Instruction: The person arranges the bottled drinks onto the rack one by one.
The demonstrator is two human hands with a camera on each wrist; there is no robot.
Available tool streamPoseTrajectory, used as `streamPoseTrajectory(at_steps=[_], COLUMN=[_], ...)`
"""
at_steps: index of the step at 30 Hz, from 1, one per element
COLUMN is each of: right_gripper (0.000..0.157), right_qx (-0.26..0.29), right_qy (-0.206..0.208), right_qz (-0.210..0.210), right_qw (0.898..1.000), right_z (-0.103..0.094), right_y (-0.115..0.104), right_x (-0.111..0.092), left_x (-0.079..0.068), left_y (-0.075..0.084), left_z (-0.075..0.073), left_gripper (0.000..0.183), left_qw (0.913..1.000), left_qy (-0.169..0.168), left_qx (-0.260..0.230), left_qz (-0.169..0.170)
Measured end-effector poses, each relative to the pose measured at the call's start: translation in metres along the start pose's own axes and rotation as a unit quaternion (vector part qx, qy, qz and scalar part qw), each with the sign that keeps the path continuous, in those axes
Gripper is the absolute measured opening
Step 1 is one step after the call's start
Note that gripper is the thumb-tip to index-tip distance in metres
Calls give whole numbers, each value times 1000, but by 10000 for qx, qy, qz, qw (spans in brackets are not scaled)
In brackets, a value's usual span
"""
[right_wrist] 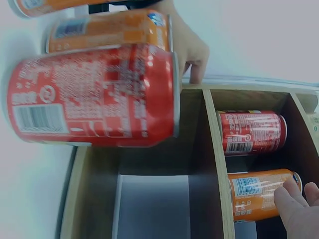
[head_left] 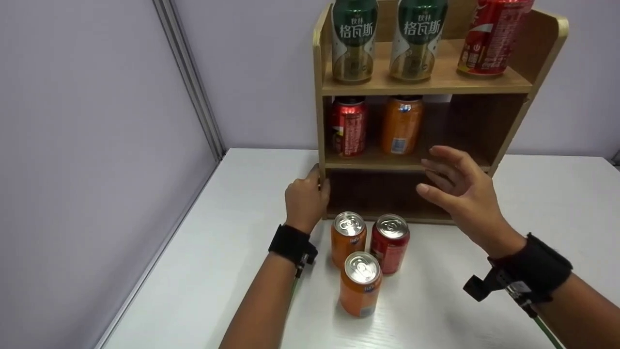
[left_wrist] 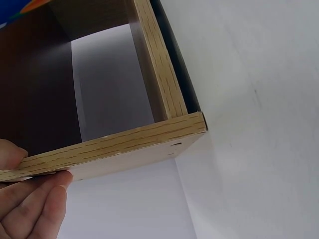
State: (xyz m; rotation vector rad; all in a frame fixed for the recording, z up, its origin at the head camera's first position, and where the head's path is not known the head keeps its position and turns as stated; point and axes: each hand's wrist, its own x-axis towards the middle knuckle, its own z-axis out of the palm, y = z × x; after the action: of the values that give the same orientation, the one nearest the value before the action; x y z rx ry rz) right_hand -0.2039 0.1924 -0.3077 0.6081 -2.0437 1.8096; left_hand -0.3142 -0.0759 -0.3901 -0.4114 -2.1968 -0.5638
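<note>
My left hand [head_left: 306, 199] grips the lower left side panel of a small wooden shelf [head_left: 426, 90]; in the left wrist view the fingers [left_wrist: 52, 199] lie outside the panel and the thumb inside. The right hand [head_left: 462, 194] hovers before the middle tier with fingers spread and slightly bent, holding nothing. Nearest to it is an orange can [head_left: 402, 127] on that tier, with a red can [head_left: 349, 128] to its left. In the right wrist view the right fingertips [right_wrist: 294, 194] overlap the orange can; whether they touch it, I cannot tell.
In front of the shelf stand two orange Fanta cans [head_left: 359, 291] [head_left: 348, 242] and a red can [head_left: 391, 245]. Two green-gold cans [head_left: 355, 43] [head_left: 417, 43] and a red can [head_left: 494, 39] occupy the top tier. A wall [head_left: 121, 121] rises left of the white table [head_left: 203, 291].
</note>
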Motion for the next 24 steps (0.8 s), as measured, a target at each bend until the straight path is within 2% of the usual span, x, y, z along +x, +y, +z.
streamPoseTrajectory(at_steps=[9,17,24], right_gripper=[66,68,70], right_qx=[-141,-480,-621], right_qy=[-187,-500,-766], right_qz=[170,328,521], right_qw=[9996,9971,9938], right_z=[7,12,19], right_y=[5,20,35], right_x=[-20,-32,-42], left_x=[0,1,1], left_y=[1,-1,-1], left_z=[-2,-1,1], left_gripper=[18,18,17], left_qw=[10000,9997,9999], left_qy=[-49,-193,-128], left_qx=[-1,43,7], left_qz=[-27,-114,-59])
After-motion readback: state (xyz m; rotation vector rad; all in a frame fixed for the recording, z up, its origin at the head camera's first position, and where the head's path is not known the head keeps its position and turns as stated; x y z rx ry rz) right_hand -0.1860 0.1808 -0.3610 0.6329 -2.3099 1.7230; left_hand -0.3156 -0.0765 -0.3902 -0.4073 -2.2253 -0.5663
